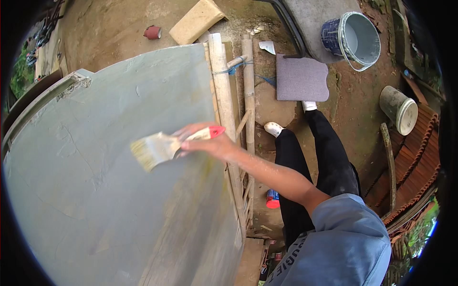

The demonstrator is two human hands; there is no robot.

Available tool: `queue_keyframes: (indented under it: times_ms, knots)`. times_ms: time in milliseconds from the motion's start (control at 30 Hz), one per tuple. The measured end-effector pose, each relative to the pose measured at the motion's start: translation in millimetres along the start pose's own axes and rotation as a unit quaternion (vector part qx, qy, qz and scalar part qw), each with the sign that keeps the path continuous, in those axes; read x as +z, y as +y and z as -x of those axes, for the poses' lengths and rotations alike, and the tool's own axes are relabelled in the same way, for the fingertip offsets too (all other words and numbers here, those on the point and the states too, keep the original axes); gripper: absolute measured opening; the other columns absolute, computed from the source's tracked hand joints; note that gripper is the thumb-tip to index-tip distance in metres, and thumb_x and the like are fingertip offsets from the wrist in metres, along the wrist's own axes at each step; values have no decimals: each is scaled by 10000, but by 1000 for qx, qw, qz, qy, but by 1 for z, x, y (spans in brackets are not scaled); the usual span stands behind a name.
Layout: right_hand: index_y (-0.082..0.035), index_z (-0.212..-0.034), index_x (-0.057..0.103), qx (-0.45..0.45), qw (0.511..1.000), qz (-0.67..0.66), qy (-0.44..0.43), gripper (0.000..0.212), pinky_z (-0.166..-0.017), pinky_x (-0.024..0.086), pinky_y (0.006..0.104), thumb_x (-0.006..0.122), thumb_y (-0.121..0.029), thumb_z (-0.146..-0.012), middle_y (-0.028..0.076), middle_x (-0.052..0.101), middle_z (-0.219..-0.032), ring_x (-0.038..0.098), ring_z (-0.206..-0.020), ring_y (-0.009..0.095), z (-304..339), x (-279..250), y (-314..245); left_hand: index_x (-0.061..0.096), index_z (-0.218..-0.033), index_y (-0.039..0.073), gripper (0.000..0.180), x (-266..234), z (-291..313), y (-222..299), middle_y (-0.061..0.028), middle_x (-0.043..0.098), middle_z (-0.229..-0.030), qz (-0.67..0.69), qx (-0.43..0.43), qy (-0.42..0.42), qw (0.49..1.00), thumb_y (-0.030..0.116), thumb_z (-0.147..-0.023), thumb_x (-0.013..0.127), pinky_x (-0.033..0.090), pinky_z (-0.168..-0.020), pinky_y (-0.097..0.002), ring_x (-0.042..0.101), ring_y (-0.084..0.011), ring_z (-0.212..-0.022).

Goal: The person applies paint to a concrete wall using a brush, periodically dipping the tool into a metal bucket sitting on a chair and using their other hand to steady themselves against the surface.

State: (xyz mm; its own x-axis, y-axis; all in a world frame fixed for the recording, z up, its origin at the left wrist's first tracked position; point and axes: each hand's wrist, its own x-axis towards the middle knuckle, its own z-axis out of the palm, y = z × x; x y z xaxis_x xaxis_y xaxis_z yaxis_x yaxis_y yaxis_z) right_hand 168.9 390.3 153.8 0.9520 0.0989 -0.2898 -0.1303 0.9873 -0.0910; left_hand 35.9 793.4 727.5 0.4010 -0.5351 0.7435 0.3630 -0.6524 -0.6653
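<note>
My right hand [202,139] is closed round the handle of a wide paint brush [160,148]. The brush has pale bristles, a whitish ferrule and a light handle with a red end. Its bristles point left over a large grey-painted wall surface [105,190]; whether they touch it I cannot tell. Cracks, patches and yellowish-brown streaks mark the wall. My bare right forearm reaches left from a blue sleeve, passing over my legs and a bamboo frame. My left hand is out of view.
Bamboo poles [222,90], tied with blue cord, edge the wall. A bucket of pale grey paint [354,40] stands at the upper right, near a grey pad [301,78]. A lidded bucket [400,110], roof tiles [415,167] and a red-capped container [273,199] lie around my legs.
</note>
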Motion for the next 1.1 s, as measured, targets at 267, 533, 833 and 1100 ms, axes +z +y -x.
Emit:
queue_keyframes:
  times_ms: [267, 533, 833, 1100]
  knots:
    - [7, -1016, 716, -126, 892, 298, 315, 158, -764, 546, 224, 723, -74, -880, 70, 709, -990, 655, -851, 108, -44, -226, 8, 406, -1174, -39, 372, 6, -3, 14, -171, 437, -1107, 18, -10, -2, 1000, 315, -1064, 430, 405, -920, -461, 469, -270, -1026]
    - [-20, -1022, 728, -146, 921, 300, 204, 144, -901, 494, 293, 717, -65, -885, 66, 709, -994, 644, -1017, 148, -10, -61, 21, 402, -1177, -39, 385, -4, 1, 10, -181, 433, -1120, 11, -19, -5, 1000, 323, -1057, 448, 400, -933, -465, 464, -278, -1043]
    - [12, -958, 709, 10, 997, 54, -57, 97, -836, 609, 376, 723, -18, -867, 214, 656, -1189, 679, -1025, 265, 45, 40, -43, 397, -1180, -40, 401, 6, 0, 22, -191, 427, -1136, 32, -33, -2, 999, 333, -1049, 469, 394, -947, -469, 459, -288, -1062]
    - [10, -1069, 659, -55, 937, 147, 311, 181, -881, 605, 344, 677, -26, -893, 151, 675, -1109, 685, -991, 225, -37, -207, -3, 392, -1183, -40, 417, 4, -6, 37, -201, 422, -1149, 51, -57, 3, 997, 341, -1042, 487, 388, -959, -473, 453, -296, -1079]
